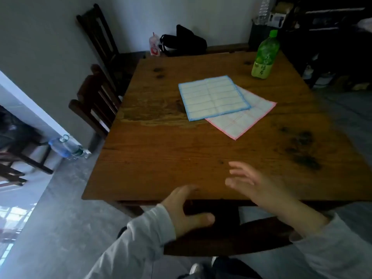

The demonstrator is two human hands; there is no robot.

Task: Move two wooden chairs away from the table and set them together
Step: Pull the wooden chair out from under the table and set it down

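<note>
Both grips are spread and empty: left hand (185,210), right hand (255,184). Below them, the chair (227,236) may scrape the surface (161,150) if you lift it.

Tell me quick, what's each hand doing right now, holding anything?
Left hand: open, fingers spread, holding nothing, at the near edge of the table.
Right hand: open, fingers spread, holding nothing, over the table; motion-blurred.

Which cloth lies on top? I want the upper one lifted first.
The blue-edged cloth lies on top; its lower right corner overlaps the pink-edged cloth, which sticks out beneath it nearer the person.
</note>
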